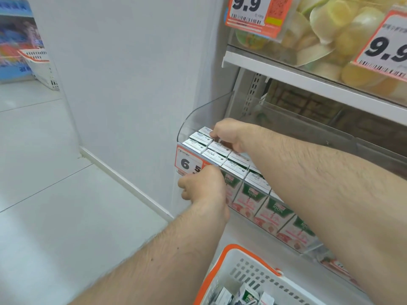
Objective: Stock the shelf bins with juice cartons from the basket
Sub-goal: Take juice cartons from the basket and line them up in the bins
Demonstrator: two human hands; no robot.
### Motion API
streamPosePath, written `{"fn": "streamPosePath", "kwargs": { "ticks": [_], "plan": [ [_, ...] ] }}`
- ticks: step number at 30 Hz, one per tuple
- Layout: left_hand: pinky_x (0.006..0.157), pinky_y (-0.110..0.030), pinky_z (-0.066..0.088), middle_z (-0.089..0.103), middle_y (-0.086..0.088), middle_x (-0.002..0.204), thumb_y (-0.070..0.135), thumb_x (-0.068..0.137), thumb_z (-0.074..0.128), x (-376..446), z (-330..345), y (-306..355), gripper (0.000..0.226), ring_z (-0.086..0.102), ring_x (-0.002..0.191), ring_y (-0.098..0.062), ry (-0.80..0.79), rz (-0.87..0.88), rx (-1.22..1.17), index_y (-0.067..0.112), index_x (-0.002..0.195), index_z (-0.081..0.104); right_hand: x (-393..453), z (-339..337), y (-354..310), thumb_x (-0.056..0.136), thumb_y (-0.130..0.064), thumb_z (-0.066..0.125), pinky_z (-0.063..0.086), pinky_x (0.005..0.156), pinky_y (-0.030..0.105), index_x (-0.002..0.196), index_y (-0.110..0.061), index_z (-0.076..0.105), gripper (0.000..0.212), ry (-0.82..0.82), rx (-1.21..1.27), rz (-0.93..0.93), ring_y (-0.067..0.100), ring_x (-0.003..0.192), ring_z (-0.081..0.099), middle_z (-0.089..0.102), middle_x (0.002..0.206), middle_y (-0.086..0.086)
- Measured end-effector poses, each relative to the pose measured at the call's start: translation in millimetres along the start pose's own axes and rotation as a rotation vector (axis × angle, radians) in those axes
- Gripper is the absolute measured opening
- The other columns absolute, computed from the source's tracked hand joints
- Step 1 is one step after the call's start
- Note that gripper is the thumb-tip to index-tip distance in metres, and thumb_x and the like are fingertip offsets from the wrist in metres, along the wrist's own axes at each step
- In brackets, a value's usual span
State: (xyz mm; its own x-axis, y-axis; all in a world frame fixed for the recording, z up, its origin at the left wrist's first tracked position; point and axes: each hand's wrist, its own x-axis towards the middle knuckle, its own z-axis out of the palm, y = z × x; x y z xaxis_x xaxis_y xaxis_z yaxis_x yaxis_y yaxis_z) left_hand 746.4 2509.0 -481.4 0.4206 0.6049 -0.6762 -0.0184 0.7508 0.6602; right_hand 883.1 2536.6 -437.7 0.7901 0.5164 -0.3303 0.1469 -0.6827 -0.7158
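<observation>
A clear plastic shelf bin (187,122) holds rows of white-topped juice cartons (217,148) with green and pink fronts (248,199). My right hand (226,133) reaches in from the right. Its curled fingers come down on a carton (204,130) in the back row at the bin's left end. My left hand (202,186) is at the bin's front wall, over the price label (187,164), with its fingers curled at the front lip. The white basket with an orange rim (220,267) stands below, with several small cartons (246,293) in it.
The white shelf above (275,71) carries a bin of yellow fruit cups (343,36) with orange 9.9 price tags (253,12). A white wall panel (132,73) runs along the left of the shelving. Another white basket (41,69) sits on the floor at the far left.
</observation>
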Motion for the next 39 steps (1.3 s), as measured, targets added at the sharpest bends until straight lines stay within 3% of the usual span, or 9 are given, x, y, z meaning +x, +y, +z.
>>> {"fn": "streamPosePath", "kwargs": {
  "ticks": [2,6,9,11,17,27,33,37,39],
  "plan": [
    [0.073,-0.044,0.048,0.044,-0.006,0.126,0.005,0.075,0.046,-1,0,-4,0.05,0.05,0.105,-0.029,-0.008,-0.085,-0.006,0.019,0.121,0.034,-1,-1,2,0.095,-0.012,0.052,0.046,0.064,0.033,0.098,-0.002,0.059,0.012,0.012,-0.055,-0.029,0.022,0.073,0.057,0.064,0.092,0.014],
    [0.101,-0.053,0.038,0.041,-0.004,0.144,0.003,0.077,0.047,-8,-7,-12,0.061,0.046,0.115,-0.027,-0.099,-0.17,0.148,0.017,0.136,0.038,-13,-9,13,0.094,-0.03,0.058,0.052,0.078,0.033,0.118,-0.007,0.061,0.033,0.094,-0.168,-0.105,0.02,0.084,0.06,0.069,0.112,0.009],
    [0.107,-0.054,0.035,0.044,0.0,0.125,0.0,0.08,0.045,-28,-17,-14,0.042,0.049,0.12,-0.03,-0.221,-0.205,0.268,0.011,0.121,0.047,-36,-23,24,0.093,-0.031,0.059,0.051,0.09,0.032,0.12,-0.011,0.063,0.033,0.252,-0.245,-0.218,0.021,0.104,0.062,0.065,0.116,0.003],
    [0.106,-0.057,0.036,0.045,-0.003,0.117,0.003,0.082,0.047,-43,-21,-17,0.023,0.053,0.116,-0.032,-0.346,-0.204,0.407,0.012,0.102,0.052,-59,-31,34,0.091,-0.027,0.06,0.046,0.085,0.027,0.113,-0.016,0.066,0.026,0.304,-0.319,-0.276,0.018,0.106,0.06,0.065,0.112,-0.001],
    [0.088,-0.044,0.045,0.053,-0.003,0.099,0.021,0.084,0.053,-65,-25,-42,0.012,0.064,0.095,-0.024,-0.63,-0.09,0.833,0.019,0.094,0.058,-138,-44,76,0.085,-0.02,0.054,0.052,0.082,0.033,0.083,-0.024,0.066,0.013,0.434,-0.501,-0.364,0.022,0.092,0.062,0.07,0.095,-0.001],
    [0.074,-0.032,0.04,0.057,-0.001,0.105,0.027,0.093,0.054,-68,-37,-124,0.023,0.056,0.084,-0.019,-0.893,0.195,1.564,0.014,0.112,0.058,-252,-23,185,0.07,-0.021,0.052,0.04,0.064,0.035,0.061,-0.013,0.064,0.017,0.76,-0.589,-0.801,0.028,0.064,0.057,0.062,0.061,0.002],
    [0.049,-0.021,0.031,0.058,-0.008,0.084,0.019,0.091,0.052,-46,-50,-172,0.018,0.049,0.066,-0.017,-0.87,0.217,1.891,0.009,0.103,0.06,-273,0,287,0.078,-0.016,0.058,0.042,0.069,0.028,0.07,-0.013,0.069,0.014,0.626,-0.338,-0.394,0.012,0.067,0.051,0.059,0.068,-0.008],
    [0.05,-0.025,0.027,0.04,-0.004,0.065,0.012,0.09,0.048,-26,-60,-207,0.021,0.034,0.054,-0.015,-0.843,0.238,2.006,0.01,0.069,0.049,-274,8,346,0.085,-0.011,0.058,0.045,0.066,0.024,0.077,-0.016,0.07,0.016,0.483,-0.219,-0.018,0.008,0.068,0.057,0.066,0.076,-0.007],
    [0.05,-0.026,0.027,0.041,-0.011,0.064,0.012,0.091,0.049,-14,-67,-229,0.024,0.034,0.054,-0.014,-0.805,0.22,2.031,0.009,0.067,0.049,-274,21,374,0.087,-0.011,0.057,0.051,0.07,0.027,0.078,-0.016,0.069,0.017,0.394,-0.215,0.085,0.011,0.07,0.062,0.068,0.078,-0.004]
  ]
}}
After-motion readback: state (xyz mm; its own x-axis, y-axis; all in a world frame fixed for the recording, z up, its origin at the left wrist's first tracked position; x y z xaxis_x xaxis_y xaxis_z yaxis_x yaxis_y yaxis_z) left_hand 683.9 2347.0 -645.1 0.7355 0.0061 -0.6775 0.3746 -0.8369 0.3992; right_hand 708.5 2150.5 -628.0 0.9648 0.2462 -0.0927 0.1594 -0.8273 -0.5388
